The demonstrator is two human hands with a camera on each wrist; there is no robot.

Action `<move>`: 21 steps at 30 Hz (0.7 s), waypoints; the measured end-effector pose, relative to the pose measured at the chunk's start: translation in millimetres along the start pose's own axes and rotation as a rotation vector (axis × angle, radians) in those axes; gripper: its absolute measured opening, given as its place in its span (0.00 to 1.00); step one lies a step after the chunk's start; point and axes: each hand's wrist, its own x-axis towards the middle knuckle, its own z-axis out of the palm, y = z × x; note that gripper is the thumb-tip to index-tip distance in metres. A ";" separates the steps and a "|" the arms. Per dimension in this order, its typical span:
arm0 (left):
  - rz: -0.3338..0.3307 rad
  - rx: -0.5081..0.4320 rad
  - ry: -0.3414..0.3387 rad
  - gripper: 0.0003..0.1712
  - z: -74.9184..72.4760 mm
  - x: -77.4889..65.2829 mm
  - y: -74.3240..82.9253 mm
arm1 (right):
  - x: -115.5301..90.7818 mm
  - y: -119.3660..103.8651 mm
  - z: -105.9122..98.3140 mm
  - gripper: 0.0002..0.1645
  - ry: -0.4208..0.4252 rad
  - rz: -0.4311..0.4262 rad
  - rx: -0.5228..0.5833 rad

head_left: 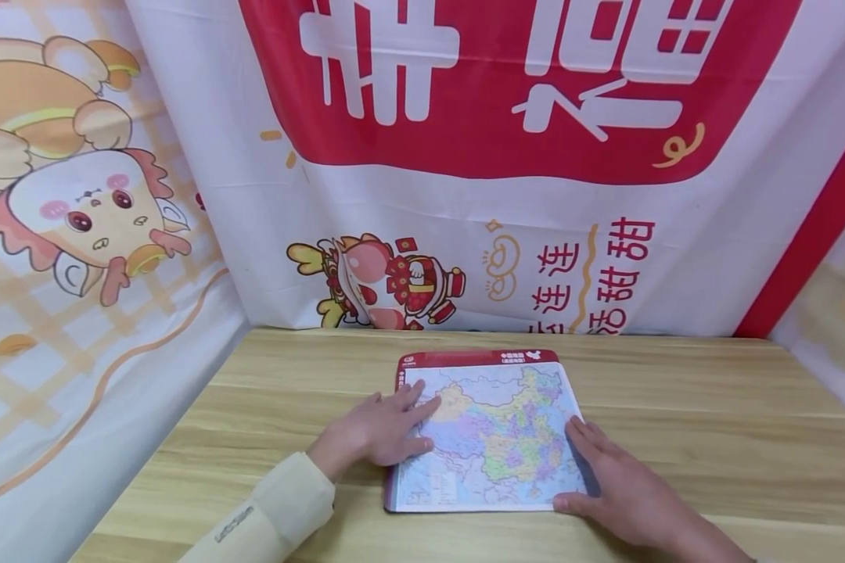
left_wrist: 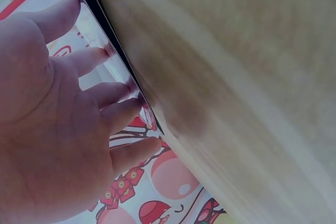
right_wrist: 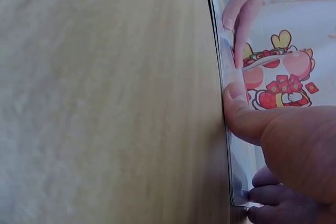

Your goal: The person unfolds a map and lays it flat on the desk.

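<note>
A flat map sheet (head_left: 493, 438) with a red header band lies on the wooden table, its coloured regions facing up. My left hand (head_left: 393, 430) rests on its left side, fingers spread and fingertips touching the surface. In the left wrist view, the fingertips of the left hand (left_wrist: 63, 103) meet the thin dark-edged sheet (left_wrist: 123, 56). At the lower right corner, my right hand (head_left: 623, 477) lays its thumb on the map, its other fingers along the right edge. The right wrist view shows the right thumb (right_wrist: 244, 116) pressed at the sheet's near edge.
Wooden tabletop (head_left: 676, 399) surrounds the map. A white cloth with red printing (head_left: 507, 203) hangs behind the table's far edge. Another cloth with a cartoon figure (head_left: 98, 211) covers the left side.
</note>
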 end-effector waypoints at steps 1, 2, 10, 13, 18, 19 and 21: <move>0.001 0.000 0.002 0.42 0.9 -0.7 -0.3 | 1.1 0.9 -0.7 0.76 -0.004 0.001 0.005; 0.003 -0.001 0.003 0.42 1.9 -1.2 -0.4 | 2.1 1.8 -1.5 0.75 -0.009 0.003 0.008; 0.000 -0.002 0.000 0.43 5.0 -7.0 1.6 | 7.1 8.5 -7.4 0.72 -0.018 0.010 0.022; -0.008 0.014 0.004 0.43 5.3 -9.9 3.1 | 9.0 11.3 -9.7 0.70 0.001 0.006 0.012; -0.012 0.062 0.008 0.43 7.1 -15.2 6.5 | 11.9 16.7 -13.1 0.66 0.037 -0.005 -0.015; -0.012 0.069 0.009 0.43 7.3 -16.4 7.2 | 12.1 17.5 -13.5 0.66 0.038 -0.004 -0.017; -0.009 0.076 0.013 0.43 7.0 -18.1 8.2 | 12.2 18.8 -13.8 0.65 0.041 -0.009 -0.017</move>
